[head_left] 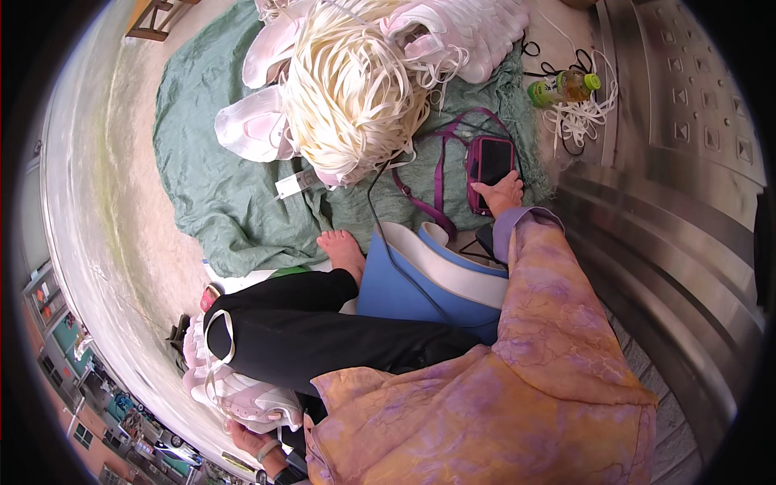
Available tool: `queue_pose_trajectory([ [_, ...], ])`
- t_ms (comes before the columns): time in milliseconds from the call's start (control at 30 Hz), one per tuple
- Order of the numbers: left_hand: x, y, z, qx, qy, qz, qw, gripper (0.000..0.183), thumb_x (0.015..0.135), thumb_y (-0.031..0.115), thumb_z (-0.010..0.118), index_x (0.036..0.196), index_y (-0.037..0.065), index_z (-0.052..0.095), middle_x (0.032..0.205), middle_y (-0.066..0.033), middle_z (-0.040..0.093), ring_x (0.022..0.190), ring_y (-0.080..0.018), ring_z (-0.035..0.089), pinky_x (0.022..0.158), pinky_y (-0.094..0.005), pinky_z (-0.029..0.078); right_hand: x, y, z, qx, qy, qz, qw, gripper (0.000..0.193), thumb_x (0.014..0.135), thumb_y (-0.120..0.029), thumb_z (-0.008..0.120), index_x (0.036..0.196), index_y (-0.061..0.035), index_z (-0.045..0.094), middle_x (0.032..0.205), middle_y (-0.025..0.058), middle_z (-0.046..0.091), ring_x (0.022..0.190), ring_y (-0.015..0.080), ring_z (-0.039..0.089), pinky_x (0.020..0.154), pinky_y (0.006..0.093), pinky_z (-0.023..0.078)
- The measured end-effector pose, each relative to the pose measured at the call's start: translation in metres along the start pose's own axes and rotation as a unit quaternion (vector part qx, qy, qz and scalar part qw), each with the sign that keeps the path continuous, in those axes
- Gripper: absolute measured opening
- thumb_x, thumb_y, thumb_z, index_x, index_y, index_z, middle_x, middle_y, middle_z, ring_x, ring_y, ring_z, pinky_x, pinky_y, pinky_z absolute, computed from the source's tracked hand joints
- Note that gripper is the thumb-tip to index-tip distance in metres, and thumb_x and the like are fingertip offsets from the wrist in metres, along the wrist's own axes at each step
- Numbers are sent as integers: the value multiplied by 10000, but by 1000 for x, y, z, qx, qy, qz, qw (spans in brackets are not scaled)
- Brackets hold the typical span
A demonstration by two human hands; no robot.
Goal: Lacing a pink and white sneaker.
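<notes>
The phone pouch point(490, 161) on the green sheet point(202, 174) is being touched by the right grip point(503, 194); whether this or the left grip point(249, 442) is being closed can't be told. It's probably light, slippery, best held by its edges.

Above black trousers point(283, 323) is an orange top point(485, 412) marbled purple — its cuff point(503, 230) lilac.

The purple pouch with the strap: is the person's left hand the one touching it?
No, the right hand touches the purple pouch, while the left hand is down by the pink-and-white shoes.
</notes>
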State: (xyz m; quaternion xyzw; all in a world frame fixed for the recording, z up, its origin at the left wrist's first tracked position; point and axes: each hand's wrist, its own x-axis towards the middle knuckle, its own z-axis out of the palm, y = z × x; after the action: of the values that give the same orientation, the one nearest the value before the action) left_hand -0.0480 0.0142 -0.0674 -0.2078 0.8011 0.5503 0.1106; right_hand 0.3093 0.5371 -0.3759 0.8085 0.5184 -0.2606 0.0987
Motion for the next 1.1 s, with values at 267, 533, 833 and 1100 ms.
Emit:
queue_pose_trajectory([
  [267, 8, -5, -11, -4, -19, -19, 1000, 446, 878, 332, 480, 1169, -5, 513, 1142, -143, 561, 1033, -263, 550, 887, -392, 449, 2, 4, 3, 3, 12, -23, 1000, 866, 542, -425, 811, 1170, -27, 365, 1148, 217, 463, 1070, 398, 484, 870, 464, 449],
  [533, 17, -7, -19, -30, -20, -35, 999, 495, 881, 379, 484, 1196, -2, 494, 1163, -150, 550, 1050, -274, 539, 914, -403, 433, 4, 5, 1, 1, 17, -33, 999, 848, 537, -418, 810, 1157, -24, 388, 1147, 199, 468, 1043, 401, 505, 869, 457, 450],
  [833, -15, 8, 19, -68, -57, -55, 995, 444, 873, 311, 481, 1144, -39, 520, 1104, -169, 559, 1000, -261, 559, 864, -374, 456, 7, 8, -5, -3, 4, -26, 1000, 888, 548, -459, 801, 1187, -16, 371, 1168, 198, 480, 1082, 371, 504, 889, 448, 441],
  [1100, 2, -6, -8, -66, -66, -27, 995, 385, 867, 255, 528, 1138, -19, 530, 1100, -155, 574, 1019, -237, 553, 881, -361, 442, 4, -17, -31, -92, 1, -86, 992, 620, 700, -413, 672, 1136, -32, 452, 1164, 195, 525, 1074, 370, 521, 883, 437, 434],
])
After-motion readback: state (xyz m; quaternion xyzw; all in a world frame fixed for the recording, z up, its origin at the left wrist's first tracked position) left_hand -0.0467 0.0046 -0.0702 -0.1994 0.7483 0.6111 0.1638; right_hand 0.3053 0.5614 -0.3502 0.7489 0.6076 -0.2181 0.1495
